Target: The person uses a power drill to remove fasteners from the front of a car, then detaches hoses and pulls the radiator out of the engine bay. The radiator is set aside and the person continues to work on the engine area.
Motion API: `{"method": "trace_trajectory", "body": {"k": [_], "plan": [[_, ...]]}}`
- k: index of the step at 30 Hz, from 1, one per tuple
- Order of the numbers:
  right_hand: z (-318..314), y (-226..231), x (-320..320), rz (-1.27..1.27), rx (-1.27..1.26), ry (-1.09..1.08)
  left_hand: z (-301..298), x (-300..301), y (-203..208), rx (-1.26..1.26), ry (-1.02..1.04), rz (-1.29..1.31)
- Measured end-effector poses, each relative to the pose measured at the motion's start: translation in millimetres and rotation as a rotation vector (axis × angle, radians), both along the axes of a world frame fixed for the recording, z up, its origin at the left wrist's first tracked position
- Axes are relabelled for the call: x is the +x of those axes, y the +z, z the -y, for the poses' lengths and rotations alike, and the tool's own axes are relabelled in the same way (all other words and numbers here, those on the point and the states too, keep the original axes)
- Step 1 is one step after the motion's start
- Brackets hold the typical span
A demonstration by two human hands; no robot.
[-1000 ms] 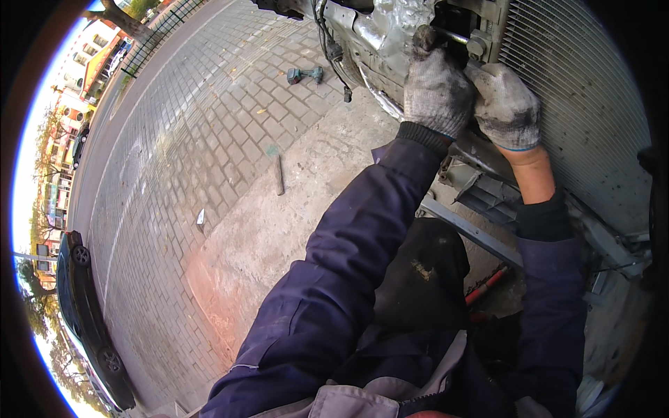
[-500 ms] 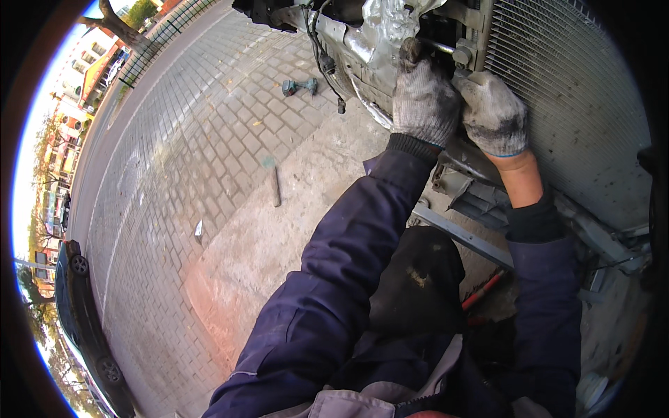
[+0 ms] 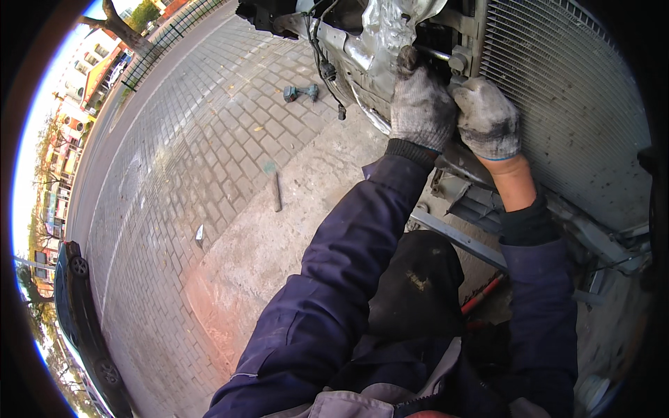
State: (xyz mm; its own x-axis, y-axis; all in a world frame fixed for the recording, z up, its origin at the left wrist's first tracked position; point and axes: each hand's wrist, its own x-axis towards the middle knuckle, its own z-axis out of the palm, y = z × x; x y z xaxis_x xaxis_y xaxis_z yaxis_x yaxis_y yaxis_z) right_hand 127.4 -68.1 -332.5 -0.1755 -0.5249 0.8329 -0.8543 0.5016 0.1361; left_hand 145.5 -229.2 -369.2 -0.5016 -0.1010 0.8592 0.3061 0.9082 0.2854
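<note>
Both my hands wear dirty white knit gloves and work at the opened front end of a vehicle. My left hand (image 3: 422, 104) is closed, its blackened thumb up against crumpled silver bodywork (image 3: 382, 35). Just to its right, my right hand (image 3: 489, 118) is curled with the fingers bent inward, close to the left edge of a large finned radiator (image 3: 557, 90). What either hand grips is hidden behind the gloves. Above them a metal rod runs to a bolt-like fitting (image 3: 458, 61). Black wiring with connectors (image 3: 327, 70) hangs left of my left hand.
On the paving at left lie a teal cordless power tool (image 3: 301, 93) and a hammer (image 3: 277, 191). A grey metal bar (image 3: 456, 238) crosses below my hands, near a red bar (image 3: 482, 295). A dark car (image 3: 83, 313) is parked at far left.
My right hand has shifted slightly left and down, staying curled. My left hand keeps nearly the same place and grip. The view has moved a little.
</note>
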Motion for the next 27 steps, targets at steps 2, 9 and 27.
{"method": "trace_trajectory", "body": {"k": [2,9,27], "plan": [[-2.1,2.3,1.0,-0.006,0.043,-0.028,1.1,-0.5,-1.1,-0.028,0.007,0.024],[-1.1,-4.2,-1.0,-0.015,0.042,-0.061,1.1,0.1,-1.3,-0.066,-0.011,-0.080],[0.4,-4.0,-1.6,-0.038,0.006,-0.026,-0.1,18.0,11.6,-0.145,0.073,0.103]]}}
